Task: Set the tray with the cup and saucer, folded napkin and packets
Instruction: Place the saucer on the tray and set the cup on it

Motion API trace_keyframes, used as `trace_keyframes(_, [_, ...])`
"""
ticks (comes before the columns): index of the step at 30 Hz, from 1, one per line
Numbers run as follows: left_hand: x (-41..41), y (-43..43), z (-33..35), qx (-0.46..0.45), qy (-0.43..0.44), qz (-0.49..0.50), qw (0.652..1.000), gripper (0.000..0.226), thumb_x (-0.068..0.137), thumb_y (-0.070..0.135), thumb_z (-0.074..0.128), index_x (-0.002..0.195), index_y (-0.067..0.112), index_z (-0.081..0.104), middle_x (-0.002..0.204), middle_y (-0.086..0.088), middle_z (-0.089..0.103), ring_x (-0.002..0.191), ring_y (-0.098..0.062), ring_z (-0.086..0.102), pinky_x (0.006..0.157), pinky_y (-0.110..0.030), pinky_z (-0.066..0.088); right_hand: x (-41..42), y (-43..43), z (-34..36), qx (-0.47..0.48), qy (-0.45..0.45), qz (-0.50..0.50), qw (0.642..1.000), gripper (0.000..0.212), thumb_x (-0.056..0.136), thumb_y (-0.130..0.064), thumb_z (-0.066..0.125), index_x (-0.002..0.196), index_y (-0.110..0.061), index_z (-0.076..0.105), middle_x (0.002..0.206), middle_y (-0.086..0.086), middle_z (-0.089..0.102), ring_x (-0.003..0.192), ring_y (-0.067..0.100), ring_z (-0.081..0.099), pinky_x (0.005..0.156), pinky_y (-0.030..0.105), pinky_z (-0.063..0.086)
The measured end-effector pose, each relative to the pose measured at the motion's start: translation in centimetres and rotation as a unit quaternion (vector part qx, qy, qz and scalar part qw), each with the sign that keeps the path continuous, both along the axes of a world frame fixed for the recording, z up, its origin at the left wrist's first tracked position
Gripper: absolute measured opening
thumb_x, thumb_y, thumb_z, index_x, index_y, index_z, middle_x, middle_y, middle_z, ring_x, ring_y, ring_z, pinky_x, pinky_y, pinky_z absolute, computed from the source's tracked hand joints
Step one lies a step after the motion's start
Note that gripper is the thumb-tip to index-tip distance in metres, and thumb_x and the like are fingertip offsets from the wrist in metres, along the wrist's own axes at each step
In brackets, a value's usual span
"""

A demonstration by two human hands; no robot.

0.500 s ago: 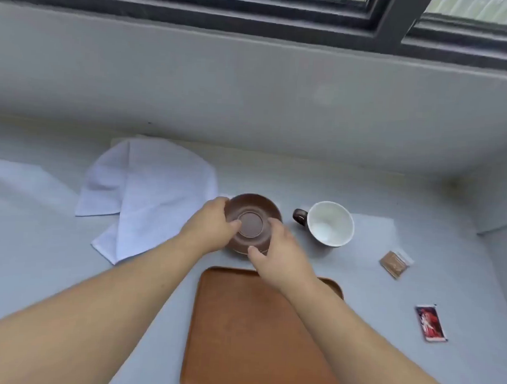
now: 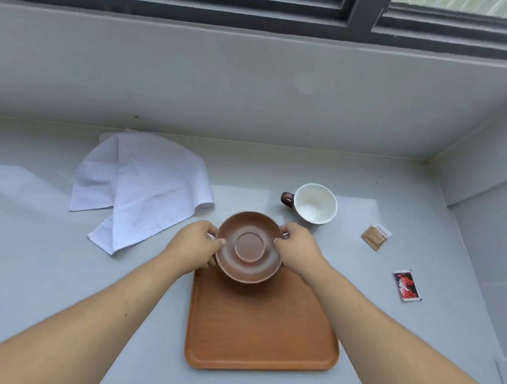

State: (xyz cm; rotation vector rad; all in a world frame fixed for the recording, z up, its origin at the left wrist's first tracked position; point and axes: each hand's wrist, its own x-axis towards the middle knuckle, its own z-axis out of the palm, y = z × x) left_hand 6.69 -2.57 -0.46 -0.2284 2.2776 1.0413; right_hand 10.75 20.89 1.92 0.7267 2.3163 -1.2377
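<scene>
Both hands hold a brown saucer point(image 2: 249, 246) by its rim, lifted over the far edge of the wooden tray point(image 2: 262, 331). My left hand point(image 2: 196, 246) grips the saucer's left side and my right hand point(image 2: 297, 249) grips its right side. A cup point(image 2: 314, 203), white inside with a brown handle, stands on the counter beyond the saucer, to the right. A loosely spread white napkin point(image 2: 142, 187) lies at the back left. A brown packet point(image 2: 376, 236) and a red packet point(image 2: 406, 285) lie on the counter to the right of the tray.
The grey counter point(image 2: 40, 255) runs to a grey wall point(image 2: 251, 84) under a dark window frame. A side wall point(image 2: 487, 202) closes the right end, just beyond the packets.
The saucer has been lifted off the counter and brought toward me, now over the tray's far edge. My right hand has shifted from its near edge to its right side.
</scene>
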Motion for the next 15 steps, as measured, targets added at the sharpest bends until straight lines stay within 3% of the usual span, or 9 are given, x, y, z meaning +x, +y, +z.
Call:
trace_keyframes(3, [3.6,0.1,-0.4,0.012,-0.034,-0.021,0.999,0.013,0.086,0.033,0.068,0.089,0.021,0.065,0.062,-0.002,0.076,0.06,-0.018,0.075,0.06,-0.038,0.064,3.4,1.0,-0.1,0.044,-0.021,0.038,0.998,0.01,0.089,-0.018,0.059,0.092,-0.025,0.065,0.071,-0.007,0.065,0.061,0.014,0.059,0.056,0.026,0.044])
trace_keyframes(7, [6.7,0.9,-1.3,0.001,-0.054,-0.056,0.997,0.017,0.088,0.032,0.069,0.091,0.017,0.062,0.065,-0.005,0.077,0.06,-0.018,0.076,0.064,-0.039,0.063,6.8,1.7,-1.1,0.051,-0.022,0.05,0.997,0.008,0.091,-0.015,0.06,0.09,-0.021,0.065,0.073,-0.001,0.066,0.07,0.023,0.065,0.064,0.032,0.052])
trace_keyframes(11, [8.1,1.5,-2.1,-0.004,-0.062,-0.059,0.996,0.017,0.089,0.03,0.07,0.091,0.015,0.061,0.068,-0.008,0.078,0.059,-0.017,0.076,0.064,-0.041,0.065,8.4,2.2,-2.3,0.075,-0.016,0.058,0.995,0.03,0.093,-0.015,0.062,0.07,-0.027,0.045,0.066,-0.004,0.055,0.06,0.015,0.053,0.056,0.028,0.041])
trace_keyframes(15, [8.7,1.3,-2.7,-0.012,-0.065,-0.064,0.996,0.018,0.088,0.032,0.07,0.09,0.017,0.062,0.067,-0.006,0.077,0.059,-0.017,0.076,0.067,-0.043,0.065,9.2,2.3,-3.4,0.08,-0.027,0.061,0.995,0.031,0.091,-0.019,0.061,0.068,-0.029,0.042,0.061,-0.006,0.054,0.059,0.013,0.053,0.053,0.028,0.037])
